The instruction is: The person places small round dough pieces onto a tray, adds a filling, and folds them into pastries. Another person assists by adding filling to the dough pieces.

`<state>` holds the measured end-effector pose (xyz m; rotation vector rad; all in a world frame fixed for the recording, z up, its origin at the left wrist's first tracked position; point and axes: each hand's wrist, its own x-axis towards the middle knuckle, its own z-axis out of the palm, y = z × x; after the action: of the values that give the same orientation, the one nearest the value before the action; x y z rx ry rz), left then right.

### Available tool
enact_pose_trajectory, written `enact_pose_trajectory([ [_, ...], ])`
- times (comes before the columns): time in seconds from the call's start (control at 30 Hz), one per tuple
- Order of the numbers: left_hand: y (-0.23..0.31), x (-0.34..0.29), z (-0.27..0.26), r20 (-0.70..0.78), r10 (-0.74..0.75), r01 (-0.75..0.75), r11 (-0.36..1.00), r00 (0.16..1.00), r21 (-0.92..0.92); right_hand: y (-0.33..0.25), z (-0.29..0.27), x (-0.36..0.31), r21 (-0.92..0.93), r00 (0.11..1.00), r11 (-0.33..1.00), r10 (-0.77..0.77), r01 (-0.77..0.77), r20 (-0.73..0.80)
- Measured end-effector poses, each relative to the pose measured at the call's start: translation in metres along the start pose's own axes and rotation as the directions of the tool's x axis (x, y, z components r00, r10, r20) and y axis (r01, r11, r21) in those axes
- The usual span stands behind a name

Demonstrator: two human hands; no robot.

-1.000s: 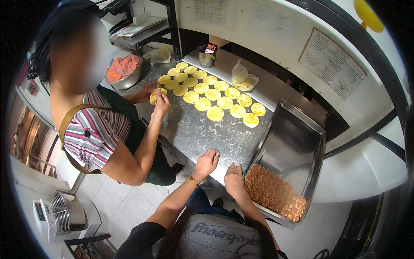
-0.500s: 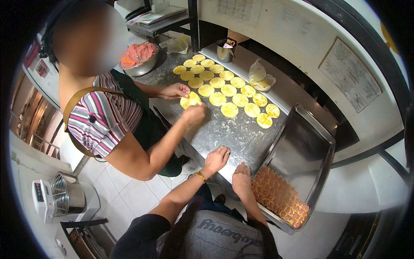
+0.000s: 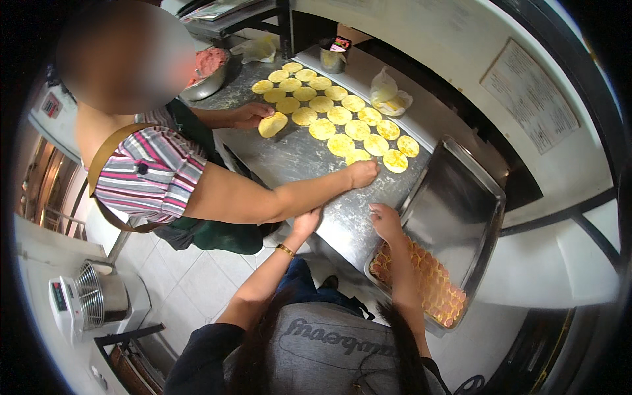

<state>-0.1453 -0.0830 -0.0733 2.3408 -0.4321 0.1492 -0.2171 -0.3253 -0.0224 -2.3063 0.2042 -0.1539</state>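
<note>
My left hand (image 3: 307, 222) is at the table's near edge, its fingers mostly hidden behind a co-worker's forearm. Bent but apart, the fingers of my right hand (image 3: 386, 222) hold nothing, just above the steel table (image 3: 342, 210) beside the tray. Rows of flat yellow dough rounds (image 3: 340, 144) lie ahead of both hands. In one hand the co-worker (image 3: 249, 115) holds a yellow round (image 3: 272, 125) upright over the table. The co-worker's other hand (image 3: 364, 173), fingers closed, reaches past my left hand to the nearest row; whether it holds anything is hidden.
A deep metal tray (image 3: 454, 217) stands at the right, its near end filled with pinkish-brown rounds (image 3: 434, 283). Farther off are a bowl of pink filling (image 3: 209, 72), a metal can (image 3: 333, 58) and a plastic bag (image 3: 390, 93). A mixer (image 3: 99, 299) stands at left.
The co-worker's arm has swung right across the table, over my left hand. My right hand has shifted forward and its fingers have bent. The view has moved slightly.
</note>
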Motion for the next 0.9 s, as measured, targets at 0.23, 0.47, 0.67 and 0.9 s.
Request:
enact_pose_trajectory([
  [0.23, -0.137, 0.080, 0.005, 0.318, -0.394, 0.246, -0.222, 0.862, -0.943, -0.028, 0.028, 0.002, -0.153, 0.967, 0.975, -0.128, 0.163, 0.219],
  [0.47, -0.088, 0.104, 0.017, 0.060, -0.577, 0.142, 0.098, 0.814, -0.985, -0.007, 0.032, 0.000, -0.031, 0.988, 0.999, -0.003, 0.008, 0.152],
  [0.67, -0.044, 0.094, -0.028, 0.362, -0.326, 0.392, 0.029, 0.873, -0.920, -0.024, 0.029, 0.003, -0.079, 0.974, 0.982, 0.157, -0.172, -0.163],
  [0.9, -0.008, 0.050, -0.045, 0.422, -0.152, 0.448, 0.364, 0.894, -0.817, -0.039, 0.012, 0.023, -0.064, 0.860, 0.910, 0.360, -0.409, -0.362],
])
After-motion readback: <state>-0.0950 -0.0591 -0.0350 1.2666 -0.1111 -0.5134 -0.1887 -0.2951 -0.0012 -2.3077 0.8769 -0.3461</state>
